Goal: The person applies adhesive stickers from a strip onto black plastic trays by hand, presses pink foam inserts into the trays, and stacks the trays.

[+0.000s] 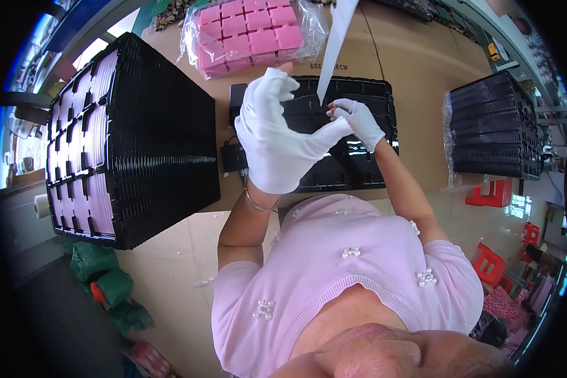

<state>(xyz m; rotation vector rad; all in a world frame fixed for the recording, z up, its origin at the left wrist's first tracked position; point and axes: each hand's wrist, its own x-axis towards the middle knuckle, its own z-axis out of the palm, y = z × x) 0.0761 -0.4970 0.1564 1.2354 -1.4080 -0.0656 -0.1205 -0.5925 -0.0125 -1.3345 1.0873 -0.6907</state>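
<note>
Trays (157,132) stand stacked at the far left, ribbed black plastic in a tall block, the top one showing pale pink compartments in rows. Beyond it, at the table's (416,57) far edge, a bag (252,34) of crinkled clear film holds pink square blocks packed in a grid. Left hand (274,135), in a white knit cotton glove, is raised over the middle of the table, palm toward the camera, its fingers curled and thumb reaching right toward the other hand; whether it grips anything I cannot tell. A metal bangle (258,205) circles that wrist. Under both hands lies a flat tray (365,164), glossy black with shallow moulded pockets. Right hand (359,120), gloved the same, pinches narrowly at the lower tip of a strip (335,44), a long, thin, white tapering band that rises toward the top edge. Further right a second stack (494,126) of black ribbed trays sits partly wrapped in clear film. The table is covered with plain brown cardboard.
</note>
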